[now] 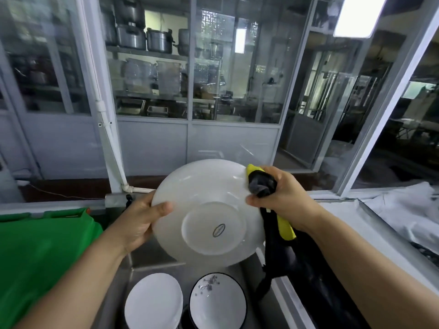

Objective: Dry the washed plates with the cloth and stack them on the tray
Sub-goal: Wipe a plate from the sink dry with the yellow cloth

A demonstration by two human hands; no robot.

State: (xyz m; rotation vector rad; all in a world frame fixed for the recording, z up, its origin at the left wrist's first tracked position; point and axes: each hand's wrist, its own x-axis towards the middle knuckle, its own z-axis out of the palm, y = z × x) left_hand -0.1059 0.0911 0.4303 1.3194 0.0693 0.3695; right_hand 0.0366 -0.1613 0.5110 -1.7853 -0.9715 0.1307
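Head view: over the steel sink [152, 257], your left hand [140, 222] grips the big white plate [209, 212] by its rim, underside up, glossy, rigid, likely slippery and breakable, so keep to the rim. Your right hand [282, 193] clutches the soft black-and-yellow cloth [262, 184] against its edge.

White plate [209, 212] tilted, underside showing; black-yellow cloth [262, 184] apparently touching its rim.
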